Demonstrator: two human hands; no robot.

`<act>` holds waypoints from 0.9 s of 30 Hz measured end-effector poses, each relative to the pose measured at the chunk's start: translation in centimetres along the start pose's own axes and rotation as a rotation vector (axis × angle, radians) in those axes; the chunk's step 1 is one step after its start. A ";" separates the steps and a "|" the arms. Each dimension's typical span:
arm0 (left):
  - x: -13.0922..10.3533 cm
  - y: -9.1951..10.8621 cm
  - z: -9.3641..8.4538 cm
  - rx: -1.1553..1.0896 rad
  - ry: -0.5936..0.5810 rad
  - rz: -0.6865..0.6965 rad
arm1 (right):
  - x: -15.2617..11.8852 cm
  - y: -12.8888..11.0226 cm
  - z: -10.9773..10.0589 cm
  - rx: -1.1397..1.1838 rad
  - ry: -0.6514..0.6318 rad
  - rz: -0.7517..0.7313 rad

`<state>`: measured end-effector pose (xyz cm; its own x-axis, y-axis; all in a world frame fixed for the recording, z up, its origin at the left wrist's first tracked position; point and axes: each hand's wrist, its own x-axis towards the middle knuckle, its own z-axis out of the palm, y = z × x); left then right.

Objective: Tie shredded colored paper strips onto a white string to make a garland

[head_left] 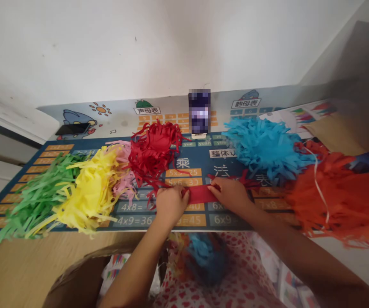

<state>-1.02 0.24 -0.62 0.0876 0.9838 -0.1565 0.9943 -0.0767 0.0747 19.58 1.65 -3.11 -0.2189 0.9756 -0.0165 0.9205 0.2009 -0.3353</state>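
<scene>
A red strip of tissue paper with fringed ends [200, 194] stretches flat between my two hands, just above the printed mat. My left hand [172, 203] pinches its left end, thumb over the paper. At the other end, my right hand [229, 194] pinches it, and red fringe sticks out past the knuckles. Beyond my left hand lies a heap of red fringed paper [157, 149]. Blue fringed paper [269, 145] sits past my right hand.
Yellow [91, 188], green [43, 192] and pink fringed paper lie at the left. Orange fringed paper [341, 201] with a white string covers the right end. A phone [199, 112] leans at the back; a dark phone [72, 129] lies back left. Below stands a cardboard box [75, 273].
</scene>
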 end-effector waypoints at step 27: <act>-1.7 0.4 -1.2 0.224 0.180 0.672 | -2.1 0.4 -1.4 -0.280 0.138 -0.636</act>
<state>-0.84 -1.28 0.87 0.6911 0.7226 0.0178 0.7198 -0.6857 -0.1083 20.85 -0.20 -1.93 -0.7158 0.6601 0.2277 0.6804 0.7327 0.0149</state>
